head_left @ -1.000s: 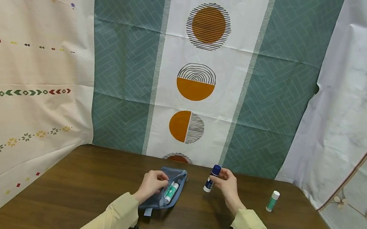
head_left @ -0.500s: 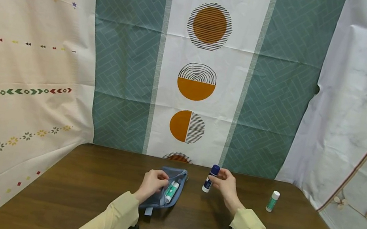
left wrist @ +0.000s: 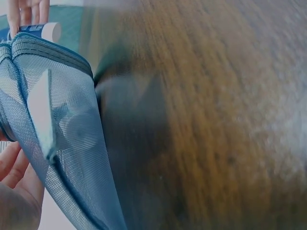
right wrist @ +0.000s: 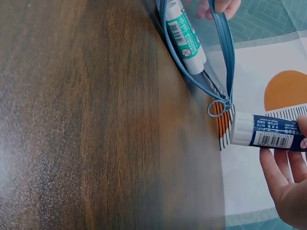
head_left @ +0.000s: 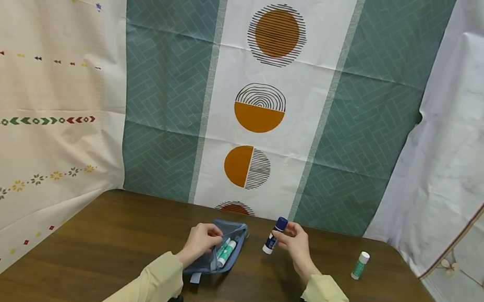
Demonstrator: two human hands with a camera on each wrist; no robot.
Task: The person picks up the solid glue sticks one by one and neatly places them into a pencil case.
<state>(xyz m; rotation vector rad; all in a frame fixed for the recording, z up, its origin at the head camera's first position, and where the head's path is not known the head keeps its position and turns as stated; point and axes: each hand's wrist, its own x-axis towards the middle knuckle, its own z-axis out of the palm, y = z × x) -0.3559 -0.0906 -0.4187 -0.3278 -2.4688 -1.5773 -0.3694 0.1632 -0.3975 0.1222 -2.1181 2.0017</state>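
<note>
My left hand (head_left: 201, 243) pinches the edge of a blue mesh zipper pouch (head_left: 229, 265) and holds its mouth apart. Inside the pouch lie green-and-white glue sticks (head_left: 226, 254); the right wrist view shows the barcode on one glue stick (right wrist: 184, 38). To the right of the pouch, my right hand (head_left: 295, 245) grips a dark blue glue stick (head_left: 275, 235) between thumb and fingers, blue cap up and white base down, slightly tilted above the table. In the right wrist view its white end is close to the pouch's zipper pull (right wrist: 218, 108).
Another green-and-white glue stick (head_left: 360, 266) stands upright on the right side of the brown wooden table (head_left: 113, 241). Patterned cloths hang behind the table and along both sides.
The right hand has moved slightly left with the blue glue stick, nearer the pouch. The left hand stays on the pouch's edge.
</note>
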